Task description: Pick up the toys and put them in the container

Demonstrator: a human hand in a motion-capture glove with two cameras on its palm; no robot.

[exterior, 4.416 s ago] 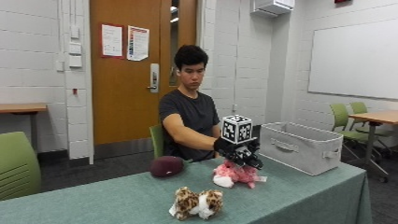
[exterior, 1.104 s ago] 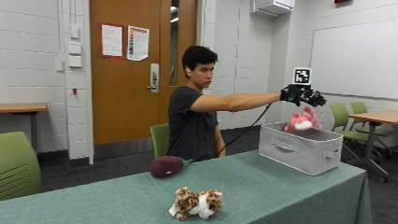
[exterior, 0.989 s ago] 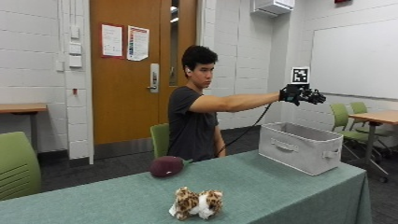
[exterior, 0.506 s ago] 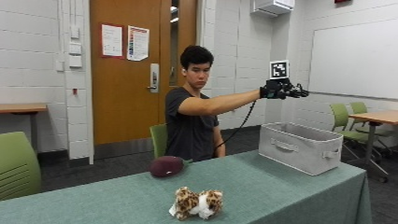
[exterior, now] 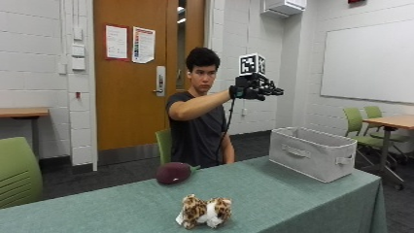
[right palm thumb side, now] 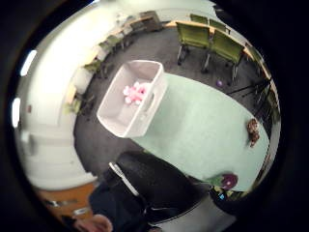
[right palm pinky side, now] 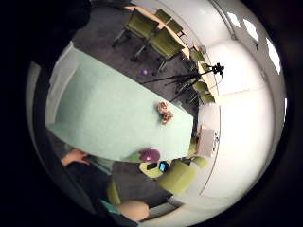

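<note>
Your gloved right hand [exterior: 256,89] hangs high above the green table [exterior: 278,194] with fingers spread and holding nothing, and while the outside view shows the leopard plush [exterior: 205,211] and eggplant toy [exterior: 175,173] on the table, only the thumb-side palm view reveals the pink plush [right palm thumb side: 135,92] inside the grey fabric container [right palm thumb side: 111,116].

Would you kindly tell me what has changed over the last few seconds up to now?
The black-gloved right hand carried the pink plush toy from the green table to the grey fabric container, let it drop inside, and is now drawing back, raised and empty. The leopard-spotted plush toy and dark purple eggplant toy stayed put.
</note>
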